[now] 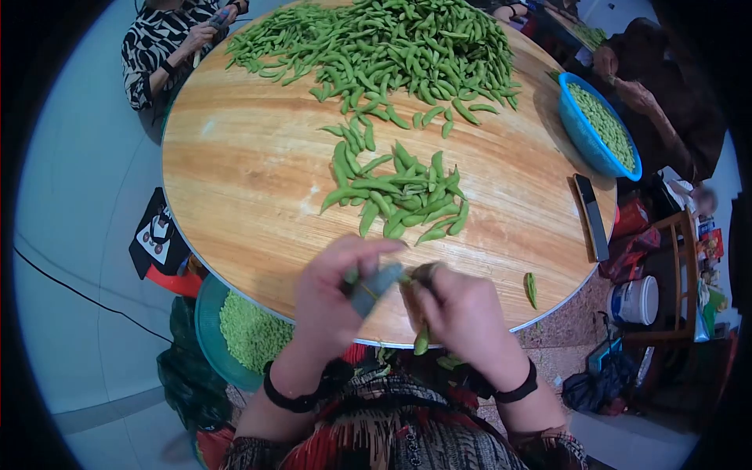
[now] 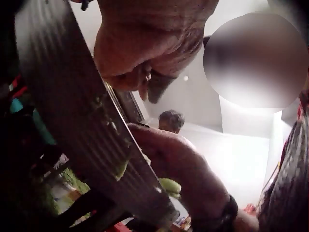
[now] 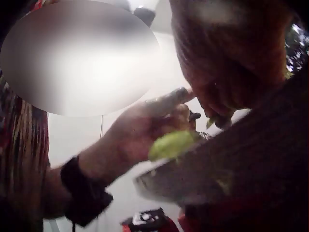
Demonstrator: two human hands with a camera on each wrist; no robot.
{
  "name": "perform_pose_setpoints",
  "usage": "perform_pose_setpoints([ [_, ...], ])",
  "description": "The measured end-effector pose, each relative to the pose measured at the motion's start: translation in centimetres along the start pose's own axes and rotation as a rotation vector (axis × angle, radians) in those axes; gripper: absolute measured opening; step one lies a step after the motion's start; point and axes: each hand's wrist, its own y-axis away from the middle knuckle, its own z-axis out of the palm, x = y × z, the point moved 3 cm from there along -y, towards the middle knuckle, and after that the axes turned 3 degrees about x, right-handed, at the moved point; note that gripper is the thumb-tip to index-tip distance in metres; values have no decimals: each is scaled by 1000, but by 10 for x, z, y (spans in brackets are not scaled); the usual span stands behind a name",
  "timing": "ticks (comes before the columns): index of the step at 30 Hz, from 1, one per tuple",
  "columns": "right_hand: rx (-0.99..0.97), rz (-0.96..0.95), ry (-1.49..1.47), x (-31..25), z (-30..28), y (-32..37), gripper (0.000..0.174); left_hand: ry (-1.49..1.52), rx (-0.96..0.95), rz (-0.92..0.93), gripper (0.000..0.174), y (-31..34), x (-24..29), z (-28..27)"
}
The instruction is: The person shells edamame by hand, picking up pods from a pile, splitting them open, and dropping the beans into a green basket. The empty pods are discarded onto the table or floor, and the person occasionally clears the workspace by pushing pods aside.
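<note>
Just above the near edge of the round wooden table, both hands meet over green soybean pods. My left hand point(image 1: 329, 290) has a grey-blue cover point(image 1: 374, 290) on its thumb, and green shows between that thumb and the fingers. Blurred by motion, my right hand point(image 1: 470, 309) pinches a pod at its fingertips; a dark tip covers its thumb. One plump pod point(image 1: 421, 341) hangs below the right fingers, also seen as a pale green pod point(image 2: 170, 186) in the left wrist view. Beyond the hands lies a small pile of pods point(image 1: 399, 196).
A large heap of pods point(image 1: 407, 47) covers the table's far side. On the right are a blue basin point(image 1: 576, 125) of shelled beans, a phone point(image 1: 591, 218) and a single pod point(image 1: 531, 290). A green basket point(image 1: 207, 329) of beans stands below the left edge. Other people sit across the table.
</note>
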Motion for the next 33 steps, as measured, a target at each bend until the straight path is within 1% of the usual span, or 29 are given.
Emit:
perform_pose_setpoints([
  [1, 109, 69, -262, 8, -3, -3, 12, -114, -83, -49, 34, 3, 19, 3],
  [2, 112, 68, -263, 8, -9, -5, 12, -115, -85, -46, 34, 7, 23, 6],
  [4, -40, 545, -1132, 11, -14, -4, 8, -220, -176, 10, 38, 13, 30, 13],
  [5, -67, 560, -1153, 5, -17, -3, 12, -206, -172, -43, 38, 15, 33, 14],
  [6, -65, 557, -1151, 5, -16, -1, 12, -205, -172, -40, 38, 15, 31, 15],
  [8, -147, 509, -1190, 4, -11, 4, 13, -222, -90, 102, 35, 16, 27, 15],
  [9, -152, 492, -1158, 4, -14, 6, 16, -224, -84, 101, 35, 14, 27, 13],
  [10, -157, 490, -1158, 1, -14, 7, 16, -116, -91, 7, 31, 11, 24, 9],
  [11, -66, 403, -1046, -2, -16, 6, 16, -9, -97, -85, 27, 10, 22, 7],
  [12, 27, 316, -933, -5, -20, 6, 18, -13, -95, -83, 27, 11, 20, 10],
  [13, 28, 313, -934, -7, -23, 8, 18, 255, -9, -158, 22, 13, 12, 14],
  [14, -113, 382, -1057, -9, -23, 12, 18, 525, 79, -232, 17, 15, 6, 18],
  [15, -257, 451, -1176, -11, -21, 14, 19, 525, 80, -229, 17, 16, 5, 20],
  [17, -281, 452, -1156, -12, -20, 14, 19, 700, 131, -293, 14, 18, 2, 22],
  [19, -303, 457, -1136, -12, -18, 14, 19, 704, 147, -300, 15, 22, -3, 25],
  [21, -271, 419, -1021, -8, -16, 13, 19, 709, 162, -310, 16, 24, -4, 25],
  [23, -262, 424, -1057, -8, -15, 14, 19, 499, 66, -263, 34, 24, -2, 25],
  [24, -256, 429, -1094, -8, -15, 14, 19, 500, 63, -261, 34, 23, -1, 25],
  [25, -253, 429, -1095, -9, -17, 14, 19, 773, -2, -296, 30, 22, 0, 28],
  [26, -305, 547, -1313, -11, -17, 15, 19, 1045, -66, -330, 27, 21, 2, 30],
  [27, -357, 665, -1532, -14, -16, 16, 19, 1044, -65, -330, 27, 19, 4, 29],
  [28, -356, 664, -1533, -12, -13, 16, 19, 1027, -80, -393, 22, 17, 6, 29],
  [29, -301, 605, -1462, -8, -9, 16, 18, 1008, -95, -456, 18, 15, 6, 30],
  [30, -247, 547, -1389, -5, -6, 16, 17, 1008, -99, -456, 18, 15, 8, 33],
  [31, -245, 546, -1389, -4, 0, 17, 17, 577, -44, -378, 15, 14, 9, 35],
  [32, -71, 358, -1048, -3, -1, 13, 16, 148, 11, -291, 13, 13, 11, 35],
  [33, 91, 174, -701, -5, -5, 12, 16, 148, 12, -291, 13, 12, 11, 35],
])
